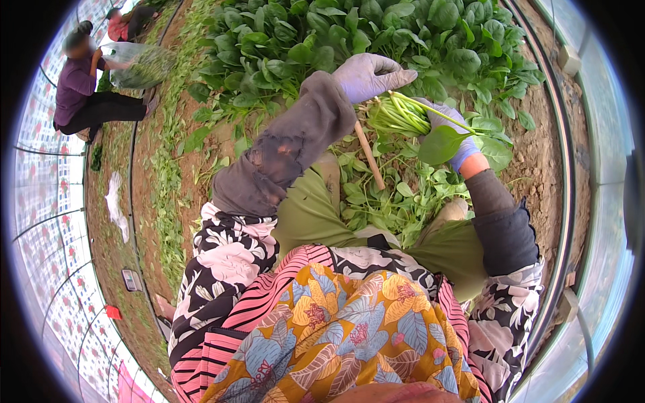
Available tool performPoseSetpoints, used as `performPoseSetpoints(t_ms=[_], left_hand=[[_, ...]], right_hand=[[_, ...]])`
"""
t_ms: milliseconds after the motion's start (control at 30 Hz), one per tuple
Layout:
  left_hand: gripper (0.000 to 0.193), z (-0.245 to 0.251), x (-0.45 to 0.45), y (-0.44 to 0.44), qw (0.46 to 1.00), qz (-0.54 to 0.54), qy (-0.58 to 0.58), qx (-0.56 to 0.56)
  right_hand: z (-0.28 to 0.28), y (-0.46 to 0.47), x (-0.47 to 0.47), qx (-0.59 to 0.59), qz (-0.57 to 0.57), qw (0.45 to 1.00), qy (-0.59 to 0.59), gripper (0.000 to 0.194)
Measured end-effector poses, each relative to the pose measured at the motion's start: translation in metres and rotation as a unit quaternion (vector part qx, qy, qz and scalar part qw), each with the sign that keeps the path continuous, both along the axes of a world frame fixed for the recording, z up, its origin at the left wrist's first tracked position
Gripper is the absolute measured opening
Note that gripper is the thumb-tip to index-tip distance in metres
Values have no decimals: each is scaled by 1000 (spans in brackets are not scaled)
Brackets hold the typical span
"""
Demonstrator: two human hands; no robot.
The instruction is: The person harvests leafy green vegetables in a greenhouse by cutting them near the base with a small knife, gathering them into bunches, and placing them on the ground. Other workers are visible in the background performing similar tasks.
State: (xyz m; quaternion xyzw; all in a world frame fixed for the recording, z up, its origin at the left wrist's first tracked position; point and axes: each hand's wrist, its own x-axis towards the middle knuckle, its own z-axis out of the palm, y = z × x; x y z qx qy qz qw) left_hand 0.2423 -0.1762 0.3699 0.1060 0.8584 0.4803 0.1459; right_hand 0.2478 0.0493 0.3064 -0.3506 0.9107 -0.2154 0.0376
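Observation:
My right hand point(448, 133), in a pale purple glove, grips a bunch of spinach point(395, 115) with its stems pointing left and its leaves to the right. One long stem lies across the top of the bunch, ending in a broad leaf point(443, 145). Just above the root ends is my gloved left hand point(375, 76), thumb and fingers drawn close together; whether anything is pinched there is hidden. Below the left wrist a wooden handle point(369, 156) slants over loose spinach leaves point(403, 196) on the soil; its upper end is hidden.
Dense growing spinach point(352, 35) stands ahead. A black hose point(559, 126) runs along the plastic greenhouse wall point(607, 151) at right. On the left, a person point(80, 85) sits with a clear plastic bag point(138, 65) of greens, another person point(126, 25) behind. White plastic point(116, 206) lies on the soil.

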Motion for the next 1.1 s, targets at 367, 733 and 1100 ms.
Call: performPoseSetpoints(t_ms=[367,733,1100], left_hand=[[35,12,12,5,969,-27,32,-244],[34,-12,-9,-30,939,180,281,-87],[34,-1,7,-7,995,-26,66,-66]], right_hand=[[0,-3,2,113,-35,987,106,49],[4,1,-7,135,-74,983,102,55],[2,-4,-8,157,-56,966,196,43]])
